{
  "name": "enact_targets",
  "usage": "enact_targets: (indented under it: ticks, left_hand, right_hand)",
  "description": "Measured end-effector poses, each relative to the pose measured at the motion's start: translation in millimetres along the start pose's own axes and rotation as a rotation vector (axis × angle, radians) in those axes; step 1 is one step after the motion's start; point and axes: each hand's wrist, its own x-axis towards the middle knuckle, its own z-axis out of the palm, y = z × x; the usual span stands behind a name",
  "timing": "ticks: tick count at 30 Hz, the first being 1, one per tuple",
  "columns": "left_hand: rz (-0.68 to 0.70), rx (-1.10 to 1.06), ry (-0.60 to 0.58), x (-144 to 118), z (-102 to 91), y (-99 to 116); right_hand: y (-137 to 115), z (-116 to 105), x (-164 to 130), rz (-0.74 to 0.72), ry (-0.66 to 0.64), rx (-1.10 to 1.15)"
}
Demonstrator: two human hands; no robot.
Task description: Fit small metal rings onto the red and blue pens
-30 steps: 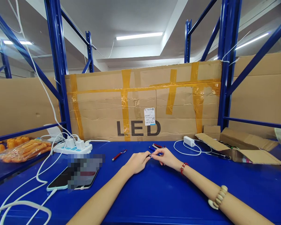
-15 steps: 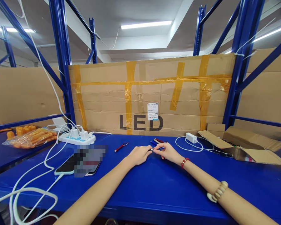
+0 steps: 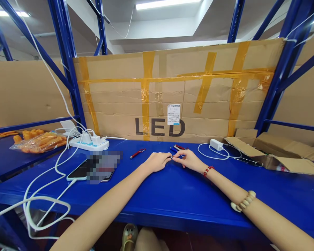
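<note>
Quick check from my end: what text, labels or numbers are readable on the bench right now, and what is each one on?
"LED": large black letters on the taped cardboard sheet standing behind the blue bench.
White sticker label on that cardboard, above the "E": printed lines and a barcode, too small to read.
Phone on the bench: part of it and the spot beside it are blurred, nothing readable.
Pens, power strip, white charger: no legible markings.

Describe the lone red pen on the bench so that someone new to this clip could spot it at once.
Start at the big cardboard sheet printed LED, standing behind the blue bench. Just below the L lies the red pen, left of the left hand. Unlike the pens clustered beyond the hands, it lies alone.
</note>
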Motion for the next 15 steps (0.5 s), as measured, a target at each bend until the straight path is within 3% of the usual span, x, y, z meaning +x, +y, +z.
enact_targets:
  ticks: [3,7,15]
  left_hand:
    - [-0.022,0.004,0.018,1,0.7,-2]
    - [-0.040,-0.005,0.054,0,0.6,-4]
    - [-0.027,-0.031,0.051,2,2.3,-5]
  right_hand:
    - [-5,-3,-3,-0.013,0.055,-0.141]
    - [-26,-15,-7,-0.165,0.292,-0.253]
    - [-126,-52,-47,-0.645,0.748,-0.043]
